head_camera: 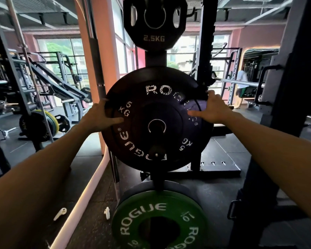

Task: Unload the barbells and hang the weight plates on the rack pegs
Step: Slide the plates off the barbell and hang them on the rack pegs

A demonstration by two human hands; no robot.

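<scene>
Nearest you, at the bottom centre of the frame, the green 10 plate (160, 220) hangs on the lowest peg of the rack upright (154, 57); two small white objects (60, 213) lie on the dark floor at lower left. Your forearms reach up from both lower corners to the black 5 kg plate (156, 119) at mid-frame; your left hand (101, 115) grips its left rim, thumb across the face, fingers curled behind the edge; your right hand (211, 107) grasps the right rim the same way, thumb on the face. The plate's centre hole sits around the middle peg (157, 127), lettering tilted; how far onto the peg it has slid you cannot tell. Above it, at top centre, a 2.5 kg plate (153, 24) hangs on the upper peg. Farther off, a loaded barbell (43, 123) rests at left; a person (241, 87) stands at far right.
</scene>
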